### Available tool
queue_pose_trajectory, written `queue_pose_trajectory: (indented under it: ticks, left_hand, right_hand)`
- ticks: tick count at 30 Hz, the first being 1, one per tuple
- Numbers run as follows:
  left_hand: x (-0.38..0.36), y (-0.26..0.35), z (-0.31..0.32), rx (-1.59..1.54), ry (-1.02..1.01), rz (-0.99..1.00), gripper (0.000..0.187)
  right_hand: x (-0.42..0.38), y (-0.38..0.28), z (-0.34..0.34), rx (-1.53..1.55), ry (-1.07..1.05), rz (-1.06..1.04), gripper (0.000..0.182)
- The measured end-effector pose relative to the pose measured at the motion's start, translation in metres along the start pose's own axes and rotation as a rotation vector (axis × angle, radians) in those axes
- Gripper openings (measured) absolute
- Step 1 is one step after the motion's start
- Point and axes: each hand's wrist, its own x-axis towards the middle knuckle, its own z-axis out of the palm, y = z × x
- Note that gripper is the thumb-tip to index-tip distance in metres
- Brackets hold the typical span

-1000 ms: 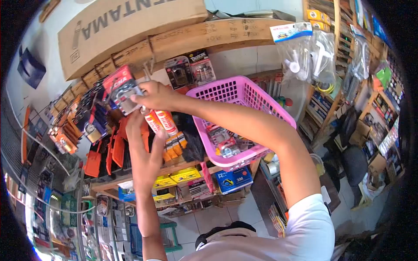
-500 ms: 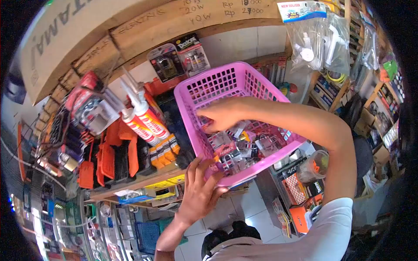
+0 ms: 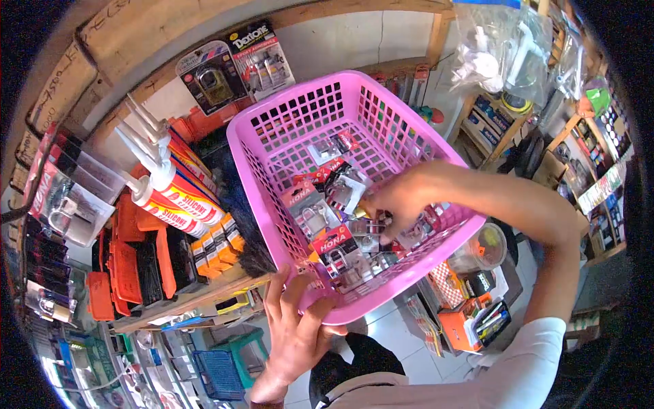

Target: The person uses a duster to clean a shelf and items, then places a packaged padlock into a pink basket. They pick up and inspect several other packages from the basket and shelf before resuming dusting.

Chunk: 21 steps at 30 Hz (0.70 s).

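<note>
A pink plastic basket (image 3: 249, 180) with lattice walls is tilted in front of me. My left hand (image 3: 298, 328) grips its near left corner, fingers curled over the rim. Inside lie several blister-packed padlocks, among them a red-topped HONA padlock pack (image 3: 335, 251) and another padlock pack (image 3: 310, 211) beside it. One more padlock pack (image 3: 332, 147) sits apart toward the far end. My right hand (image 3: 409, 198) reaches over the right side into the pile, its fingers pointing down among the packs. Motion blur hides whether those fingers hold anything.
Left of the basket stand silicone sealant tubes (image 3: 176, 206), orange plastic bins (image 3: 126, 259) and small orange-and-black boxes (image 3: 218, 249). Carded goods (image 3: 262, 61) lean at the back wall. A clear plastic jar (image 3: 490, 245) is at the right, and plastic bags (image 3: 501, 51) hang above.
My right hand has moved from the basket's left side to the right part of the pile. More packs show now. The view has shifted, and the left hand stays on the corner.
</note>
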Motion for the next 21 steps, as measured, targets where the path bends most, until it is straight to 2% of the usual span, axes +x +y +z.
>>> queue_pose_trajectory:
  ticks: [1,3,7,11,13,14,16,18,20,21]
  left_hand:
    - [-0.001,0.000,0.000,-0.006,-0.010,0.012,0.039]
    - [-0.002,-0.002,0.001,-0.022,-0.009,0.007,0.040]
    - [-0.002,-0.003,0.001,-0.011,-0.017,0.011,0.044]
    - [-0.003,-0.006,0.002,-0.005,-0.020,0.030,0.047]
    - [-0.004,-0.007,0.002,-0.009,-0.024,0.028,0.047]
    - [-0.004,-0.008,0.002,-0.010,-0.028,0.029,0.048]
    - [-0.003,-0.007,0.000,-0.014,-0.031,0.028,0.047]
    - [-0.002,-0.007,-0.002,-0.016,-0.034,0.029,0.048]
    - [-0.001,-0.007,-0.002,-0.025,-0.040,0.034,0.049]
    - [-0.001,-0.007,-0.002,-0.024,-0.040,0.034,0.049]
  right_hand:
    - [0.000,-0.002,0.006,-0.003,-0.010,0.002,0.053]
    - [-0.011,-0.023,0.009,-0.182,0.208,0.077,0.053]
    - [-0.004,-0.031,-0.001,-0.168,0.052,0.147,0.051]
    - [-0.007,-0.026,-0.010,-0.084,0.161,0.113,0.046]
    - [-0.008,-0.019,-0.016,-0.179,0.345,0.133,0.045]
    - [-0.009,-0.016,-0.020,-0.176,0.342,0.130,0.045]
    - [-0.012,-0.009,-0.030,-0.332,0.353,0.256,0.045]
    - [-0.011,0.010,-0.038,-0.283,0.342,0.202,0.046]
    - [-0.014,0.018,-0.044,-0.177,0.243,0.297,0.055]
    - [-0.021,0.018,-0.045,-0.300,0.285,0.281,0.053]
